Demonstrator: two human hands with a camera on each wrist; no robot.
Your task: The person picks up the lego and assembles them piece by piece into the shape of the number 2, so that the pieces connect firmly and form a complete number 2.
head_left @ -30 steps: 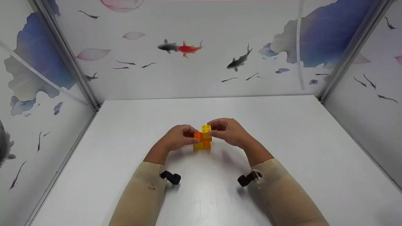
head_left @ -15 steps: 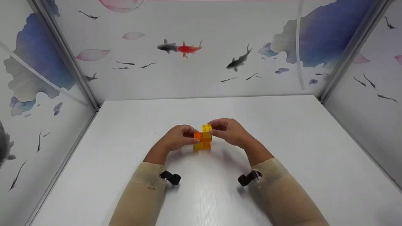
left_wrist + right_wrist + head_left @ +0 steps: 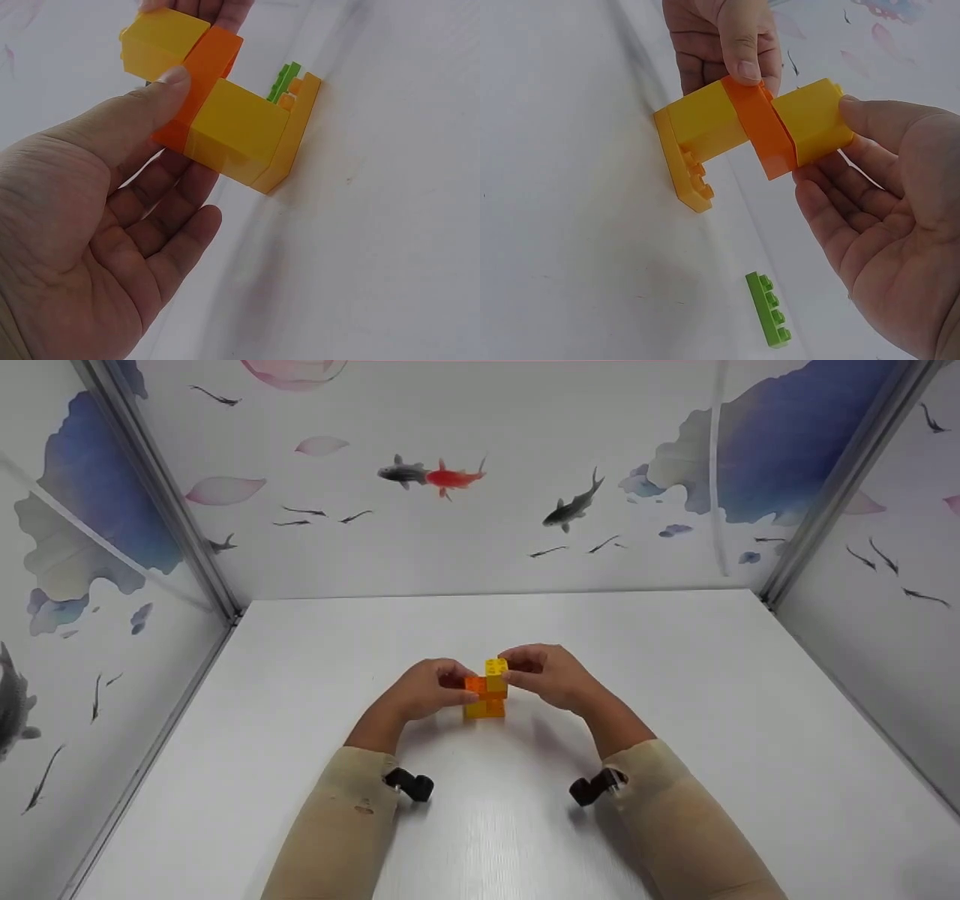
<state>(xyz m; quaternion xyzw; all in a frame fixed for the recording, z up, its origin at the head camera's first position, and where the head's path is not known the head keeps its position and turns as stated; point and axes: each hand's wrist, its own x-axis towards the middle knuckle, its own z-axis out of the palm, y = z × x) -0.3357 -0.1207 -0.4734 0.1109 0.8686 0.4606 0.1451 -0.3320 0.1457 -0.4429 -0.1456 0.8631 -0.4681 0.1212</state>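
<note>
A small stack of toy building bricks stands on the table, between both hands. At its bottom lies a flat amber brick [image 3: 676, 166] with bare studs at one end. On the other end sits a yellow brick [image 3: 238, 124], and an orange brick [image 3: 763, 133] spans out above that. My left hand [image 3: 431, 688] pinches the orange brick between thumb and fingers. The thumb and fingers of my right hand [image 3: 553, 676] pinch another yellow brick [image 3: 496, 676] at the top, over the orange brick's right end. How firmly those two are joined cannot be made out.
A thin green brick [image 3: 767, 310] with a row of studs lies apart from the stack on the white table [image 3: 480, 825]. Patterned walls [image 3: 480, 547] rise at the back and both sides. A black camera mount [image 3: 411, 785] juts from each sleeve.
</note>
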